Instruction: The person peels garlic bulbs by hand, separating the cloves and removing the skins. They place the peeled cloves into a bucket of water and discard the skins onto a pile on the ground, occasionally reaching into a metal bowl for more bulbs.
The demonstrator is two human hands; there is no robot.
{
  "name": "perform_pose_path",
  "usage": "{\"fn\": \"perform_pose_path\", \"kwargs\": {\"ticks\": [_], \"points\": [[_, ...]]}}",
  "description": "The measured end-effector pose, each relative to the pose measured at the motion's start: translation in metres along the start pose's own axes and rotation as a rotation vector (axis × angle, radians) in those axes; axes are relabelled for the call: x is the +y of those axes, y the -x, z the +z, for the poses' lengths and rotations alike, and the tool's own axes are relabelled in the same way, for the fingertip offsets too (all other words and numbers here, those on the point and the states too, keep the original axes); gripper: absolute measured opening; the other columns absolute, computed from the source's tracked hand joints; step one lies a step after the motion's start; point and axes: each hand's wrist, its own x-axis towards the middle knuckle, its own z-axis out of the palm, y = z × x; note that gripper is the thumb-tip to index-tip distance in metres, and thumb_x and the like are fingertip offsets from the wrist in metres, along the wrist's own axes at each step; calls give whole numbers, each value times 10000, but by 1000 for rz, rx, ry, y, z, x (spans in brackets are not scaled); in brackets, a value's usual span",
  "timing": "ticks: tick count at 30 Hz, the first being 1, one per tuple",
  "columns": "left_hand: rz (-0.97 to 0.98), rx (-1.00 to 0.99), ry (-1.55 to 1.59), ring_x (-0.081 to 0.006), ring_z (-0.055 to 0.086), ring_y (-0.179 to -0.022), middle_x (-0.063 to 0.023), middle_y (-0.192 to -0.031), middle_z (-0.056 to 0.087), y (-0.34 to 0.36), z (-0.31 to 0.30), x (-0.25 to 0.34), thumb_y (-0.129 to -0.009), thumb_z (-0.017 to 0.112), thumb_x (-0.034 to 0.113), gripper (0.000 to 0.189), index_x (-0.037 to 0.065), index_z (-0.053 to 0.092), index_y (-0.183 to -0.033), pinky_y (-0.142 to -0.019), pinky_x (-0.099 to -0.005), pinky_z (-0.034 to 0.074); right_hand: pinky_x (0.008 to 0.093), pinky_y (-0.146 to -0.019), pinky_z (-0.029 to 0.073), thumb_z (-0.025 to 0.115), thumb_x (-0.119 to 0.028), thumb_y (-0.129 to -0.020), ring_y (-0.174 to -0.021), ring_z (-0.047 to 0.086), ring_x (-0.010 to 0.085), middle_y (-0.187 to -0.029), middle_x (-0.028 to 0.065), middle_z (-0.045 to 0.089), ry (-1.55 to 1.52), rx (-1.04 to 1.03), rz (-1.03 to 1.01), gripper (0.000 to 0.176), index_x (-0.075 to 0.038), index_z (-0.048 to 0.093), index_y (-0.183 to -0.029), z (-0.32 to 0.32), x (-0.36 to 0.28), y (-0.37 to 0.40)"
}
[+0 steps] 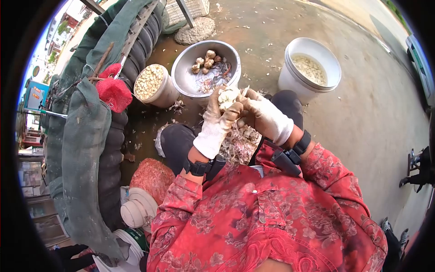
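Observation:
My left hand (217, 123), in a white glove with tan soiled fingers, grips a whitish garlic bulb (229, 98) above my lap. On the bulb's right side, my right hand (266, 115), gloved alike, has its fingers closed on the bulb too; the exact fingertip contact is partly hidden. Papery garlic skins (242, 144) are heaped below both hands, between my knees. Just beyond them stands a metal basin (180, 68) holding several brownish garlic bulbs (209, 60) and loose skins.
A bucket (166, 96) full of peeled cloves stands left of the basin. At the right, a white bucket (293, 75) holds cloves in liquid. A red mesh sack (152, 177) lies by my left side. Stacked tyres (129, 75) under green cloth line the left; another person's feet (402, 238) show lower right.

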Motion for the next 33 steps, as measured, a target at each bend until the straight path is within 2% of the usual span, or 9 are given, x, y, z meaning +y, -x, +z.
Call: {"fn": "perform_pose_path", "kwargs": {"ticks": [2, 3, 8, 11, 14, 20, 30, 32, 33], "points": [[-254, 1, 386, -130, 578, -898, -84, -1085, 582, 2, 0, 24, -873, 636, 112, 549, 103, 366, -1352, -756, -245, 495, 260, -601, 507, 529, -268, -954, -731, 599, 127, -945, 41, 602, 61, 23, 11, 313, -57, 475, -1178, 10, -4, 5], [-95, 18, 254, -140, 580, -919, -82, -1082, 587, 4, -2, 23, -878, 654, 155, 522, 94, 395, -1326, -784, -262, 494, 253, -591, 504, 531, -275, -952, -743, 603, 125, -958, 45, 610, 252, 70, 41, 323, -44, 487, -1174, 12, -11, 7], [-26, 148, -39, -156, 582, -927, -99, -1056, 609, 14, -2, 17, -864, 666, 147, 466, 90, 448, -1272, -811, -300, 493, 276, -638, 495, 571, -387, -922, -774, 608, 146, -881, 85, 647, 839, 305, -76, 424, -5, 552, -1106, 17, -20, 17], [-299, 6, -75, -168, 597, -901, -93, -1008, 624, 18, -7, 36, -873, 653, 198, 404, 73, 473, -1213, -814, -305, 493, 347, -706, 503, 589, -455, -891, -817, 644, 237, -848, 173, 647, 1153, 216, -316, 472, -3, 555, -1023, 27, -15, 22], [-89, 55, -89, -168, 600, -887, -87, -995, 622, 23, 0, 17, -885, 637, 205, 354, 66, 485, -1173, -814, -311, 493, 429, -694, 493, 580, -427, -885, -800, 633, 393, -816, 249, 622, 1328, 231, -317, 443, -2, 524, -1001, 32, -8, 20], [-81, 97, -34, -133, 569, -930, -72, -1003, 616, 33, 8, 11, -903, 605, 133, 267, 70, 498, -1140, -820, -288, 473, 506, -704, 469, 515, -314, -916, -797, 596, 458, -812, 292, 598, 1325, 196, -422, 318, 1, 505, -957, 37, 8, 19], [-193, 45, 268, -105, 543, -915, -42, -1046, 566, 36, 3, 15, -865, 626, 49, 355, 83, 459, -1176, -795, -250, 467, 499, -699, 464, 495, -232, -922, -807, 587, 466, -859, 303, 595, 1204, 227, -403, 232, -7, 530, -970, 38, 11, 18], [-220, 35, 358, -101, 541, -904, -37, -1044, 557, 35, 0, 9, -861, 616, 31, 365, 83, 450, -1182, -774, -245, 473, 438, -646, 487, 521, -243, -929, -732, 633, 384, -845, 245, 627, 1159, 182, -470, 245, -12, 545, -1006, 30, 15, 14], [-219, 5, 440, -105, 548, -894, -40, -1038, 551, 34, -2, 8, -858, 582, 0, 386, 82, 426, -1202, -749, -247, 483, 385, -616, 492, 532, -251, -933, -697, 635, 296, -827, 188, 638, 1033, 197, -257, 251, -14, 553, -1012, 35, 8, 17]]}}
